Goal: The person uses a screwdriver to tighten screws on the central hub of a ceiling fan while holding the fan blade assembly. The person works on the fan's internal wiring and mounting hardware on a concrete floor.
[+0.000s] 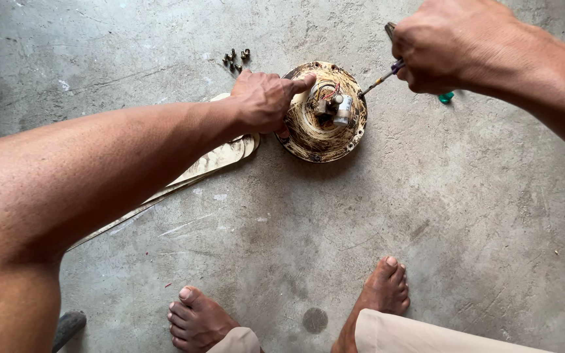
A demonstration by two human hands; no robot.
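Steadying a round, rusty fan motor (322,124) on the concrete floor (426,216) while a screwdriver (382,77) pokes in from 2 o'clock.

Left hand (266,101) is half-curled, forefinger stretched onto the motor's rim at 10 o'clock. Right hand (449,46) is closed tight around the screwdriver's handle, its tip near the small grey parts and red wire at the centre. Loose screws (235,60) lie at 11 o'clock; pale fan blades (210,163) under the left wrist; bare feet (289,310) at 6 o'clock.
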